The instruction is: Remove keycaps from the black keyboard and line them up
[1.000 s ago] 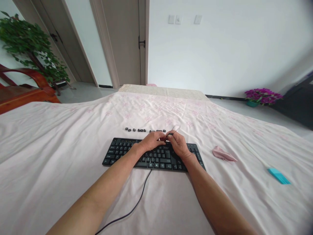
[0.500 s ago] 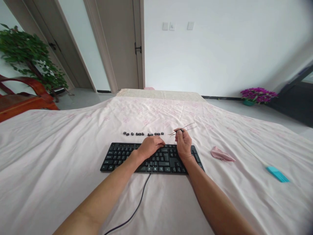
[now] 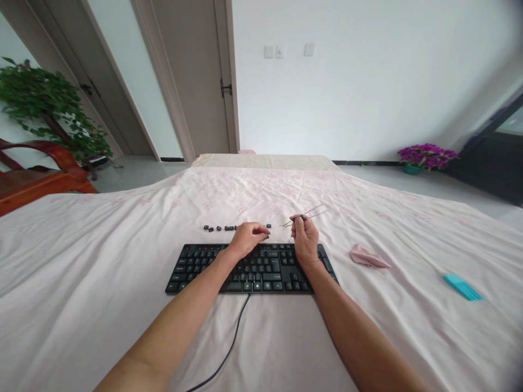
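Observation:
A black keyboard [image 3: 267,268] lies flat before me, partly covered by both forearms. My left hand [image 3: 247,238] is just above its far edge, thumb and fingers pinched on a small black keycap [image 3: 266,236]. Beyond the keyboard runs a row of loose black keycaps [image 3: 219,228], some hidden behind that hand. My right hand [image 3: 305,238] is closed over the keyboard's right part and grips a wire keycap puller [image 3: 316,211]. Its thin wire ends stick out on both sides of the fingers.
A pink cloth [image 3: 370,257] and a blue-headed brush [image 3: 462,287] lie on the right of the patterned bedsheet [image 3: 261,337]. The keyboard's cable [image 3: 232,342] trails toward me. A wooden chair [image 3: 49,174] stands at the left.
My left hand has lifted off the keyboard's upper keys and moved slightly away from me, a keycap now showing in its fingertips. My right hand keeps its hold, almost still. The view has tilted slightly.

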Action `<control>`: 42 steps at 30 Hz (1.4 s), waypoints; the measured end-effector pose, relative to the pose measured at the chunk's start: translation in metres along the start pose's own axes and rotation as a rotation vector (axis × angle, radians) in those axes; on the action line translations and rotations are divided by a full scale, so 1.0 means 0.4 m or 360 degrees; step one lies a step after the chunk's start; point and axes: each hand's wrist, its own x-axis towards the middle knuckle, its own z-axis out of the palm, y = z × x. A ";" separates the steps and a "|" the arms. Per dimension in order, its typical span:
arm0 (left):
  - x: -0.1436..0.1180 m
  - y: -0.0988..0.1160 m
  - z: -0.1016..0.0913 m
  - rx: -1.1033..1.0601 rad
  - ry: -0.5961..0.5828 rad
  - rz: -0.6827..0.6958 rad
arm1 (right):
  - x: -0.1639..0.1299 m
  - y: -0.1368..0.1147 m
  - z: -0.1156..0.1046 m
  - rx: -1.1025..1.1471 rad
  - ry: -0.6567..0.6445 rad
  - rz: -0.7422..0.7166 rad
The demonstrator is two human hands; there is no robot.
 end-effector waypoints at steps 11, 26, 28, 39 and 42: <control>0.160 0.027 0.059 0.0450 0.0019 -0.0055 | 0.007 0.005 0.000 0.0093 0.0119 0.0052; 0.199 0.012 0.069 0.0764 -0.0148 -0.0151 | 0.008 0.006 -0.003 0.0057 0.0084 0.0034; 0.187 0.019 0.059 0.0749 -0.0090 -0.0133 | 0.007 0.001 -0.008 -0.0003 -0.0003 0.0000; -0.013 0.042 0.003 0.0386 0.0102 0.0048 | 0.008 -0.042 -0.018 -0.0331 -0.0743 -0.0230; -0.039 0.044 0.005 0.0441 0.0109 0.0065 | 0.010 -0.044 -0.023 -0.0414 -0.0802 -0.0315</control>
